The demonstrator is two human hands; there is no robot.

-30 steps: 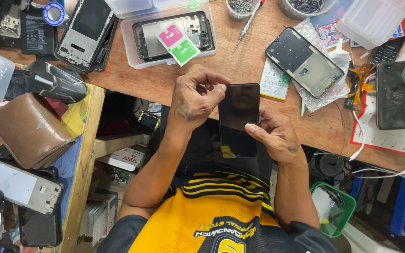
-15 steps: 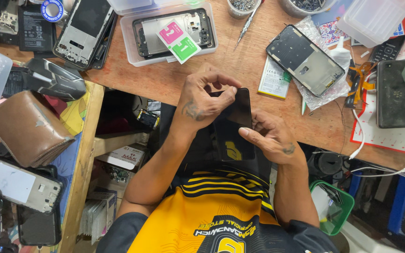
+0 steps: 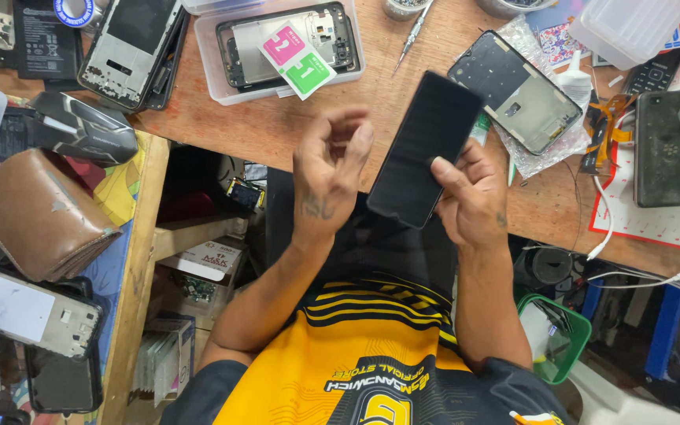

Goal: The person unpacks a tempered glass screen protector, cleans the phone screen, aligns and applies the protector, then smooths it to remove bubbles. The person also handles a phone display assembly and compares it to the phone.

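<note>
- Phone screen panel (image 3: 425, 149), black and flat, is tilted over the edge of the wooden workbench (image 3: 277, 130); its long axis runs from lower left, near the person's chest, to upper right toward the bench.
- Right hand (image 3: 474, 197) has hold of the panel along its lower right edge, the thumb laid across the dark face and the fingers closed behind it.
- Left hand (image 3: 330, 169) holds nothing: it is half curled, the fingertips drawn together, just to the left of the panel and apart from it. So the panel lies to the right of this hand, and the right hand is the one on it.
- Clear plastic tray (image 3: 222, 83) on the bench above the left hand holds an open phone frame (image 3: 289, 39), with pink and green tab stickers (image 3: 299, 59) lying on top.
- Another opened phone back (image 3: 513, 90) lies on a clear bag, just right of the panel's upper end.
- Small screwdriver (image 3: 412, 33) lies between tray and phone back.
</note>
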